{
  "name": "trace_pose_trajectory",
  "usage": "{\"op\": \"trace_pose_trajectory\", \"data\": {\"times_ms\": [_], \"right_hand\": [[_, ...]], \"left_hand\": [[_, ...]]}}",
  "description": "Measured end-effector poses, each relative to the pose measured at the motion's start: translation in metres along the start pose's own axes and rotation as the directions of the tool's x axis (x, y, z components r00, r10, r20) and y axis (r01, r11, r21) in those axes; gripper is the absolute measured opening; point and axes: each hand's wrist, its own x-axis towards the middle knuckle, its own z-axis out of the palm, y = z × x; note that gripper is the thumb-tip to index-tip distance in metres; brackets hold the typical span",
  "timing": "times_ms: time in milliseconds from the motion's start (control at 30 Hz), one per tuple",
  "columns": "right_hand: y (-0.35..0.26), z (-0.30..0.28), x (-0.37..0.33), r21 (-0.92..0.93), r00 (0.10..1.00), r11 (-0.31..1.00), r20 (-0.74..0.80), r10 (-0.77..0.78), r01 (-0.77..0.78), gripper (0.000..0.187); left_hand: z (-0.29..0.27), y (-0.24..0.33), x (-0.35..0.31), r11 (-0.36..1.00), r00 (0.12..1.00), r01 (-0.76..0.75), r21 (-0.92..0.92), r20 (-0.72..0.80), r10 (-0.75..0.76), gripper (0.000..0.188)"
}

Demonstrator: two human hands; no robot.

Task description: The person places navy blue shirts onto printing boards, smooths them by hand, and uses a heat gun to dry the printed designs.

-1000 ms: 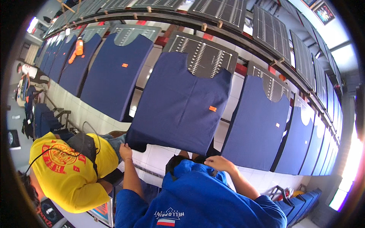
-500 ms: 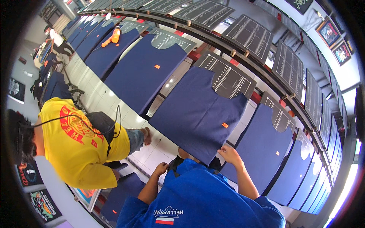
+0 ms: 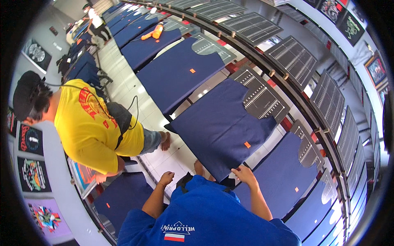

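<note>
Right hand, fingers closed on the near hem of the navy shirt lying flat on its platen; left hand loosely fisted, holding nothing; cloth likely light, limp, best gripped at the hem corners.

Navy shirt w/ orange tag.

The left hand has let go of the navy blue cloth shirt on the flat printing board and now hangs clenched in the air, apart from it. The right hand has stayed at the shirt's near hem. The co-worker in the yellow shirt has bent further forward.
</note>
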Motion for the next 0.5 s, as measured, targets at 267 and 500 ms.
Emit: {"op": "trace_pose_trajectory", "data": {"times_ms": [267, 500], "right_hand": [[0.006, -0.004, 0.005, -0.199, 0.986, 0.967, 0.086, -0.142, 0.157, 0.048], [-0.075, -0.049, 0.001, -0.261, 0.949, 0.923, 0.218, -0.229, 0.283, 0.047]], "left_hand": [[0.017, 0.015, -0.047, 0.981, 0.991, -0.136, 0.142, 0.017, 0.135, 0.047], [-0.003, 0.043, -0.102, 0.982, 0.977, -0.186, -0.014, -0.111, 0.183, 0.042]]}}
